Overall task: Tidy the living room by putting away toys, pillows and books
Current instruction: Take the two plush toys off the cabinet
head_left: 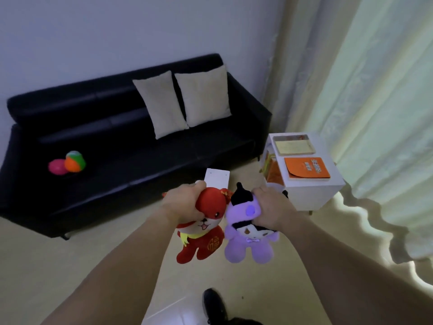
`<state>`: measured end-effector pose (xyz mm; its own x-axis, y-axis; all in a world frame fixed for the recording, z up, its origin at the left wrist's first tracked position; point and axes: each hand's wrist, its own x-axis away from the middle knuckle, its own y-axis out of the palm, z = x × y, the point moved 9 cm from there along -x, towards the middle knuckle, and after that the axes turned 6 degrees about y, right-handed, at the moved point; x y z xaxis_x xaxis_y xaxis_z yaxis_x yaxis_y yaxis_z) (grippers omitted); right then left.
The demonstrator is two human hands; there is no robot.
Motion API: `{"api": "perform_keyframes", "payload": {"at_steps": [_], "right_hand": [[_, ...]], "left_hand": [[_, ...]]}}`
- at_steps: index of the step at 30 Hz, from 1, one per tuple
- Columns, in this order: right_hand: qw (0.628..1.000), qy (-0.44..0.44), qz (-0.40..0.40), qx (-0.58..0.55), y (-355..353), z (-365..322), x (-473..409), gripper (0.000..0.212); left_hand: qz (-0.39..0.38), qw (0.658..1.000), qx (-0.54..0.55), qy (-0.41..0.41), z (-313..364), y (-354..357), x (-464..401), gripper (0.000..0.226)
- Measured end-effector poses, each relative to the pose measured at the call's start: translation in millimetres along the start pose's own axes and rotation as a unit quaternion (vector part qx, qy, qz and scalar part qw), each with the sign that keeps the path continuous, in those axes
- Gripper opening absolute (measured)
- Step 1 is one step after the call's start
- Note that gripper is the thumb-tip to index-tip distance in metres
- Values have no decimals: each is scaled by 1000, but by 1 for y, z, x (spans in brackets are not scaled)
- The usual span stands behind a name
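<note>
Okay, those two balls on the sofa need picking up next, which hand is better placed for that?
Left, probably. The balls lie on the sofa's left end, that hand's side. But both hands are full: it grips the red plush toy.

- Room dim overall, cool bluish-violet cast on the wall (98, 31) and both forearms.
- Light src: daylight thru the curtain (375, 95) on the right; fabric glows pale green-yellow, hem edge bright.
- Black sofa (112, 146) very dark, seams barely readable; only faint sheen on the cushions.
- Two beige pillows (182, 102) lit softly, no hard shadows.
- White side table (311, 191) brightest near the window.
- Wide-angle distortion: wall/curtain lines bow twd the edges, arms stretched at the bottom.
- Slight softness & noise throughout; shoe (214, 306) at bottom edge dark, murky.
- Floor tile shows a weak pale reflection at bottom centre.
</note>
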<state>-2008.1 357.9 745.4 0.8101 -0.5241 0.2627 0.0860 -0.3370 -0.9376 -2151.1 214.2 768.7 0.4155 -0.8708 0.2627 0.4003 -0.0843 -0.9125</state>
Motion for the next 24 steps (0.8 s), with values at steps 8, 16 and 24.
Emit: {"api": "perform_keyframes", "payload": {"at_steps": [8,16,24], "right_hand": [[997,-35,-6,64,-23,-104,-127,41],[991,-73,-38,108,-9,-242,-250,54],[991,-67,-50,106,-16,-393,-376,61]], "left_hand": [[18,999,18,-27,-128,-58,-49,76],[29,996,58,-66,-309,-101,-78,77],[52,992,77,-84,-494,-184,-102,70]]}}
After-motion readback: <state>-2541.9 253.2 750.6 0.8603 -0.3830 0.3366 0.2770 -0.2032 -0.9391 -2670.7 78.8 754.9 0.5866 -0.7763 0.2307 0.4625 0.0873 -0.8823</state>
